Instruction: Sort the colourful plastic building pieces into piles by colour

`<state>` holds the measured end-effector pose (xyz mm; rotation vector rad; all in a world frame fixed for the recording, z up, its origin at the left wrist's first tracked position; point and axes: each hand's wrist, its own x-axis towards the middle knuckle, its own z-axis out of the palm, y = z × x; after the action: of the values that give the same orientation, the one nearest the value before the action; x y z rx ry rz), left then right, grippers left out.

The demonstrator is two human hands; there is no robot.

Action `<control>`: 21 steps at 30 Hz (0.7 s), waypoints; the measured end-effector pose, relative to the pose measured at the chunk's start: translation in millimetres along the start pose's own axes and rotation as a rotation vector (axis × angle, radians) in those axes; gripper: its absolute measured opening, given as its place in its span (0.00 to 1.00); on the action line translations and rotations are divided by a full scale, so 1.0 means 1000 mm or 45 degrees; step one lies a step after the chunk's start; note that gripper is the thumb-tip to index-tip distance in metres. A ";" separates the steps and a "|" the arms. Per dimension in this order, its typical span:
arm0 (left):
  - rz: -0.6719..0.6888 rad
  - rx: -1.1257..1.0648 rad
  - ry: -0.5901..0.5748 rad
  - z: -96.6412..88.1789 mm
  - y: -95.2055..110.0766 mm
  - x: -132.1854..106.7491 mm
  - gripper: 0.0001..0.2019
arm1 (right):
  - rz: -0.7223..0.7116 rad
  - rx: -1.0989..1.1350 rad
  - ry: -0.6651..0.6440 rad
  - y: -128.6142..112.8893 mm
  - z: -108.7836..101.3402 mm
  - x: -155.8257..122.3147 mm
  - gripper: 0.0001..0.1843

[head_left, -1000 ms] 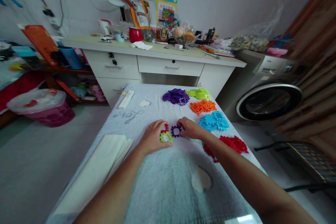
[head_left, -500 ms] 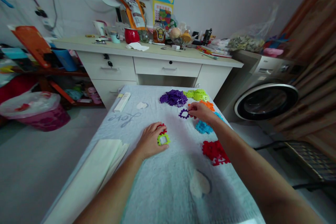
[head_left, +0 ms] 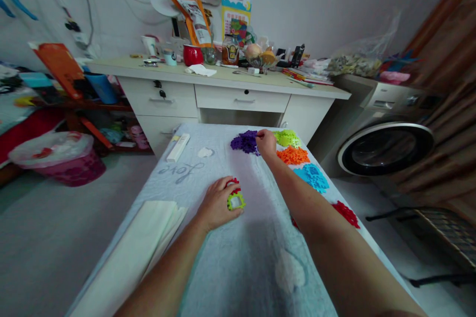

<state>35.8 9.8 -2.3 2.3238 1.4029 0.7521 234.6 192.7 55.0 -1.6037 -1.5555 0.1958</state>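
Observation:
My left hand (head_left: 216,204) lies on the pale cloth-covered table (head_left: 230,257), fingers curled over a lime green frame piece (head_left: 235,201) and a red piece (head_left: 233,184) joined to it. My right hand (head_left: 266,142) is stretched far forward, fingers pinched at the edge of the purple pile (head_left: 244,141); what it holds is hidden. Beside it lie the lime green pile (head_left: 287,137), the orange pile (head_left: 293,155), the blue pile (head_left: 311,177) and, partly behind my forearm, the red pile (head_left: 345,213).
A folded white cloth (head_left: 130,252) lies at the table's left edge, a small white tube box (head_left: 178,146) at the far left. Beyond stand a cluttered desk (head_left: 223,79), a washing machine (head_left: 386,143) on the right and a lined bin (head_left: 55,156) on the left.
My right hand lifted a purple frame piece from beside my left hand and carried it forward to the purple pile. My left hand stayed on the green and red pieces.

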 end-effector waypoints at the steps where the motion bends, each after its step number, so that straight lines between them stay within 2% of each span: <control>1: -0.002 0.002 -0.003 0.000 0.000 0.000 0.29 | -0.029 -0.023 0.002 -0.002 0.005 -0.001 0.12; 3: -0.001 0.000 -0.007 0.000 -0.001 0.000 0.29 | -0.090 -0.071 -0.029 -0.003 0.014 -0.005 0.14; 6: 0.008 -0.006 -0.002 0.001 -0.001 0.000 0.29 | -0.193 -0.129 -0.159 0.000 0.022 -0.017 0.15; 10: 0.001 -0.008 0.000 0.001 -0.002 0.000 0.30 | -0.245 -0.222 -0.277 0.006 0.021 -0.034 0.17; 17: -0.016 -0.092 0.001 0.002 -0.002 0.000 0.34 | -0.293 -0.209 -0.391 -0.001 -0.008 -0.065 0.17; 21: -0.028 -0.143 0.036 0.005 -0.005 0.000 0.41 | -0.244 -0.179 -0.616 -0.010 -0.027 -0.091 0.14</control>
<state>35.2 12.2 -9.5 2.2169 1.3591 0.8380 226.4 99.4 38.2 -1.5749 -2.1220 0.3990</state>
